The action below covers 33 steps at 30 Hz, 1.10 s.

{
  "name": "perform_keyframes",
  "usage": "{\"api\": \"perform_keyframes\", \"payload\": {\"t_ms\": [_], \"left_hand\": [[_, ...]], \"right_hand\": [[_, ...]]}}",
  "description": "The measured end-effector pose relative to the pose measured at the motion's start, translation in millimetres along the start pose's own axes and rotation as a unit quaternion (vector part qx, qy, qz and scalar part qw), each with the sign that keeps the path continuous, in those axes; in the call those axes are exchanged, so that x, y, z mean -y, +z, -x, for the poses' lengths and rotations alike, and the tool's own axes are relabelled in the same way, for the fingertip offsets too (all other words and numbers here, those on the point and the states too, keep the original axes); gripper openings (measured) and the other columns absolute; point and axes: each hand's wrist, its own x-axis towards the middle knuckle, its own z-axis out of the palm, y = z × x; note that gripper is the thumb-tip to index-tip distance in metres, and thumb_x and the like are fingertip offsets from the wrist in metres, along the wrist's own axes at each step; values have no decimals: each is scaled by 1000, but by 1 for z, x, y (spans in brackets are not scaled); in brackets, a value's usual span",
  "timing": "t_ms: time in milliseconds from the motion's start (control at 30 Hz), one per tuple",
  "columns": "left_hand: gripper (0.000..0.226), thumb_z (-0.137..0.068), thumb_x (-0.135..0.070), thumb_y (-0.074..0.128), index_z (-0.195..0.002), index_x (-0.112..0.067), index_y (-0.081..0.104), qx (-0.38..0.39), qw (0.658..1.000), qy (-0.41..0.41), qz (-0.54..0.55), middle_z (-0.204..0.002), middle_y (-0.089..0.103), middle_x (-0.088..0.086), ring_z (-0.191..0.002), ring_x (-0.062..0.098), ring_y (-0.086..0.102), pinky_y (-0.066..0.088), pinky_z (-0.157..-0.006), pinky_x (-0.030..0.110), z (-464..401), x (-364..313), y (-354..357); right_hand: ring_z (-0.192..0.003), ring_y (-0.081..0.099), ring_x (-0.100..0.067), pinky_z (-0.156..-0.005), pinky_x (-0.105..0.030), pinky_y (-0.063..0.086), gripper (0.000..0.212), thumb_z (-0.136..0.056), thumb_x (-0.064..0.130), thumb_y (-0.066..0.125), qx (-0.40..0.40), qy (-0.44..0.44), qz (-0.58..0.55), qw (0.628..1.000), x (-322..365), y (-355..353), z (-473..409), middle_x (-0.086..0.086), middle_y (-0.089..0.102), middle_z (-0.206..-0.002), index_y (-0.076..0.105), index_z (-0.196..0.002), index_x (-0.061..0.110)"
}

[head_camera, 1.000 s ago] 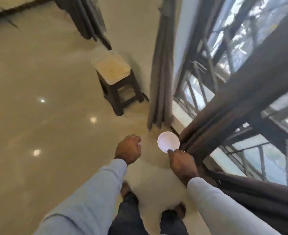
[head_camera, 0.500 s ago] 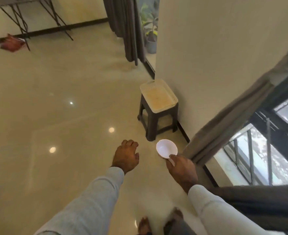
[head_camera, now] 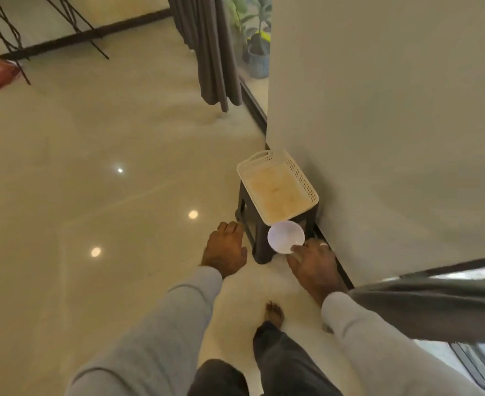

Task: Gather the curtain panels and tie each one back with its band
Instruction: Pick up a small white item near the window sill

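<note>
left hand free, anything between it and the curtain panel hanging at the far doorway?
No object blocks it. The left hand is open and empty; only bare floor lies between it and the far curtain panel. The stool with the tray sits right of that line.

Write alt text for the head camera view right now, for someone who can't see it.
A person's right hand pinches the rim of a small white bowl just in front of a dark stool bearing a white perforated tray, by a wall. The left hand hangs empty beside it. A grey curtain hangs farther back, over a glossy floor.
</note>
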Motion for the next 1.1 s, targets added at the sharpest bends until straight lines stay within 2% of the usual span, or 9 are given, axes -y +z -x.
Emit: {"api": "perform_keyframes", "payload": {"t_ms": [100,167,233,367,533,800,967,1100], "left_hand": [[62,-85,-37,62,-139,-5,62,10,1000,1,21,-135,65,16,-119,44,59,54,-89,52,-66,-2,0],[62,-92,-36,66,-147,-10,56,22,1000,10,19,-144,61,12,-129,40,55,52,-98,52,-113,-3,-3],[67,-96,-36,66,-156,-14,47,42,999,23,3,-155,54,9,-139,37,48,47,-107,52,-157,-1,1],[69,-102,-41,63,-162,-17,39,82,996,41,-11,-166,43,7,-151,34,38,39,-118,52,-249,9,29],[71,-104,-43,59,-166,-18,33,126,989,62,-44,-173,32,9,-158,33,28,32,-124,51,-331,27,72],[70,-104,-42,58,-165,-18,34,144,985,76,-58,-172,32,9,-159,32,26,28,-126,50,-366,50,95],[69,-104,-42,58,-164,-18,34,160,981,90,-57,-172,33,9,-158,33,26,29,-126,51,-367,55,95],[68,-104,-40,60,-163,-16,36,161,980,105,-55,-171,34,10,-157,34,28,32,-124,52,-361,48,77]], "right_hand": [[-114,61,-39,-93,-47,52,29,-89,48,71,4,50,-11,999,-12,1,-70,-6,69,-116,82,-108,28],[-112,59,-39,-92,-47,51,26,-87,45,77,1,77,-20,997,-19,7,-116,-6,68,-113,83,-105,28],[-108,59,-37,-89,-45,49,25,-87,45,76,11,91,-10,996,-23,18,-156,-6,69,-112,83,-104,28],[-108,60,-33,-88,-41,44,23,-84,44,78,37,127,-12,991,-33,54,-235,-2,71,-109,83,-103,30],[-112,59,-29,-94,-43,41,29,-86,47,72,99,138,35,985,-41,102,-302,1,71,-111,81,-110,35],[-105,61,-28,-92,-46,41,31,-85,46,71,129,150,69,978,-43,135,-323,4,74,-107,81,-110,33],[-112,59,-29,-98,-48,39,39,-85,43,68,164,151,84,971,-35,134,-325,0,73,-113,76,-121,31],[-115,58,-29,-100,-47,39,41,-85,40,64,161,172,63,970,-29,114,-315,0,72,-114,74,-124,33]]}}
